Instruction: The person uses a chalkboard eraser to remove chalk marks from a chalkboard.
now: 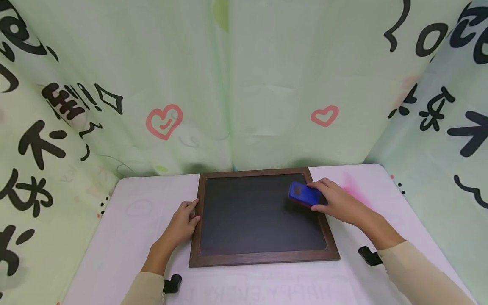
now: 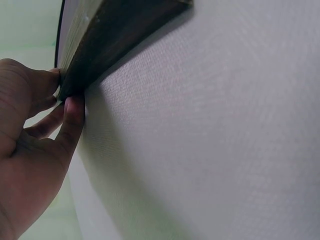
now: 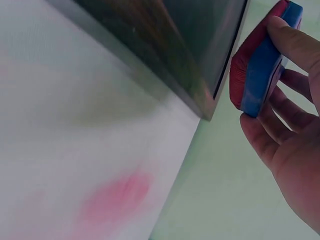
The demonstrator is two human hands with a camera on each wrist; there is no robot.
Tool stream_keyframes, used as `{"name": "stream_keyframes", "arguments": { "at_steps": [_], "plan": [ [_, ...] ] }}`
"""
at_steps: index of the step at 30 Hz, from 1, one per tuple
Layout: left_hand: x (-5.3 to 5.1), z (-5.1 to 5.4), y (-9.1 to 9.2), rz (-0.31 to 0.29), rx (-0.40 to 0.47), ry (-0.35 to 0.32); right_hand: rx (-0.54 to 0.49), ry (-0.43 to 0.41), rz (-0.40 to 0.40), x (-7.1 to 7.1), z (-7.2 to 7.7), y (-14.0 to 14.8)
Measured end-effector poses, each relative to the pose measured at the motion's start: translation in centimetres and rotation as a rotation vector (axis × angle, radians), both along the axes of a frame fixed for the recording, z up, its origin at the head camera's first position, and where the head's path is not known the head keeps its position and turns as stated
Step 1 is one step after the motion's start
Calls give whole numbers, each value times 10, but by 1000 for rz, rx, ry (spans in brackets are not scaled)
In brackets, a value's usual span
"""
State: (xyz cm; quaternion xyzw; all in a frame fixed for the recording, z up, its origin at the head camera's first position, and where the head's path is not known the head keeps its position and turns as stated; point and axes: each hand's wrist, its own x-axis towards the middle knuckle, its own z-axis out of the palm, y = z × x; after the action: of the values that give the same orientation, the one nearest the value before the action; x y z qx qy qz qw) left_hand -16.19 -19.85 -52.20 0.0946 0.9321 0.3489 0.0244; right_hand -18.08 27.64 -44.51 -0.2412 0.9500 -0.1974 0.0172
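Note:
A small chalkboard (image 1: 263, 220) with a brown wooden frame lies on the white-covered table. My left hand (image 1: 182, 224) holds its left frame edge; in the left wrist view that hand (image 2: 40, 125) has fingertips and thumb against the frame's side (image 2: 115, 35). With my right hand (image 1: 339, 201) I grip a blue eraser (image 1: 303, 193) over the board's upper right part. The right wrist view shows the eraser's red felt pad (image 3: 241, 75) turned toward the board, between thumb and fingers of the right hand (image 3: 295, 130). A dark shadow lies on the board beneath the eraser.
The table (image 1: 259, 288) has a pink smudge (image 1: 356, 186) right of the board. A pale green curtain (image 1: 267, 84) with black writing and red hearts hangs behind and at both sides. Black straps (image 1: 172, 284) sit at both wrists.

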Motion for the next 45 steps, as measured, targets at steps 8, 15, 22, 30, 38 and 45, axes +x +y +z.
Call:
{"name": "stream_keyframes", "arguments": {
  "at_steps": [8, 15, 22, 30, 38, 45],
  "plan": [
    [-1, -2, -1, 2, -4, 7, -27, -36, -163, -8, -4, 27],
    [-1, -2, -1, 3, 8, 0, -18, -102, -322, -12, -13, 52],
    [1, 0, 1, 6, 12, -4, 2, -105, -474, -11, -28, 75],
    [0, 1, 0, 11, 21, -21, 69, -139, -560, -5, -41, 88],
    [0, 0, 0, 11, 23, -18, 79, -174, -589, -3, -45, 89],
    [1, 2, -1, 4, 31, -26, 118, -103, -571, -3, -45, 84]
  ]
}}
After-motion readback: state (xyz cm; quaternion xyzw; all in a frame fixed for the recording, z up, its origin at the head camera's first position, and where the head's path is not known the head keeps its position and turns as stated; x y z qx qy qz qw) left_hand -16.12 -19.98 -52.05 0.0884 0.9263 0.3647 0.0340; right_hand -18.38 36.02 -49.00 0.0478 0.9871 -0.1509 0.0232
